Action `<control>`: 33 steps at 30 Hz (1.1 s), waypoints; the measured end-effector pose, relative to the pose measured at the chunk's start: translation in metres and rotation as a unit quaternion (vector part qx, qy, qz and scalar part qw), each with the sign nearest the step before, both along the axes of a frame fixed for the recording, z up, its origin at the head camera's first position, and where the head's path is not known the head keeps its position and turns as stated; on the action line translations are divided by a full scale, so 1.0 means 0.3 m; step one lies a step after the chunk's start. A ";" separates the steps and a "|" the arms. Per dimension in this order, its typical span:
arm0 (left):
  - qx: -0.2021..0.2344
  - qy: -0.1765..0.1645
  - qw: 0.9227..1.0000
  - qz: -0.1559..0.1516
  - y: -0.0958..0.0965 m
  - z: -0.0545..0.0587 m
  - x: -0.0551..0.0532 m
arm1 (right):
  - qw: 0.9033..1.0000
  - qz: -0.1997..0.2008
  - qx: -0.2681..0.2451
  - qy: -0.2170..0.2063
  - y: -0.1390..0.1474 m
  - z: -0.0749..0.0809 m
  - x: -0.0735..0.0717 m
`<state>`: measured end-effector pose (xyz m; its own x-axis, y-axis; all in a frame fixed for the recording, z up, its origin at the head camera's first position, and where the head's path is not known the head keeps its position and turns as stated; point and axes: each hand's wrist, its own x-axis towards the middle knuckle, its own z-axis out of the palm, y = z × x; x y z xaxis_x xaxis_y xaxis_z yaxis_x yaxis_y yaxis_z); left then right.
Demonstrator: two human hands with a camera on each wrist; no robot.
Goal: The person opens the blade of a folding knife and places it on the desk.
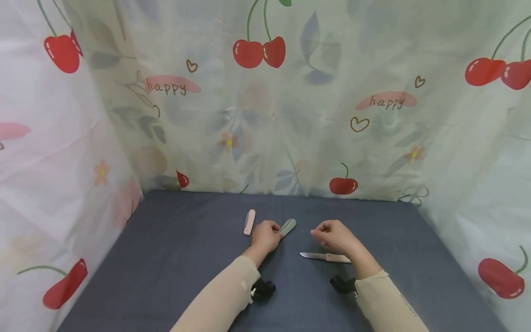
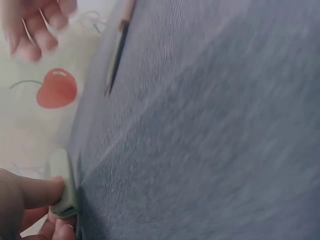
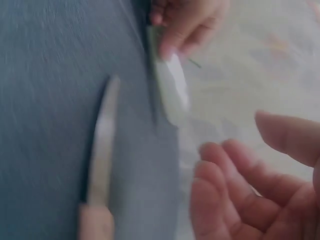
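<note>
My left hand (image 1: 267,236) pinches the near end of a folded pale green folding knife (image 1: 287,227) between thumb and fingers, close over the dark cloth. In the left wrist view the thumb presses on the green handle (image 2: 63,184). My right hand (image 1: 334,235) is held in the air to the right, fingers loosely bent, with nothing in it. Below that hand lies an unfolded folding knife (image 1: 325,257), its pink handle to the right and its blade pointing left. A folded pink knife (image 1: 249,222) lies just left of my left hand.
Dark grey cloth (image 1: 186,258) covers the table. A printed curtain (image 1: 274,115) with cherries stands behind the far edge and along both sides. Black wrist devices (image 1: 263,288) hang under both cream sleeves, near the cloth.
</note>
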<state>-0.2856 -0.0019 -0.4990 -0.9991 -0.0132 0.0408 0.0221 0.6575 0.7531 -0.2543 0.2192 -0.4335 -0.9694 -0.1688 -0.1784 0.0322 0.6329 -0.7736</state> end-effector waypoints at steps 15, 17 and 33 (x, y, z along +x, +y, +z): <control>0.212 0.083 0.974 0.020 -0.015 0.019 0.068 | 0.985 -0.067 -0.099 0.126 -0.176 -0.089 -0.043; 0.240 0.088 0.966 0.020 -0.014 0.022 0.079 | 0.981 -0.073 -0.118 0.139 -0.197 -0.094 -0.046; 0.281 0.117 0.952 -0.021 -0.024 0.030 0.122 | 0.931 -0.089 -0.308 0.174 -0.289 -0.108 -0.042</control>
<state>-0.2488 -0.0092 -0.4901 -0.9635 -0.0585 0.2612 0.2505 0.1470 0.9569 -0.2668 0.1324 -0.4659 -0.9728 0.0340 0.2292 -0.2263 0.0734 -0.9713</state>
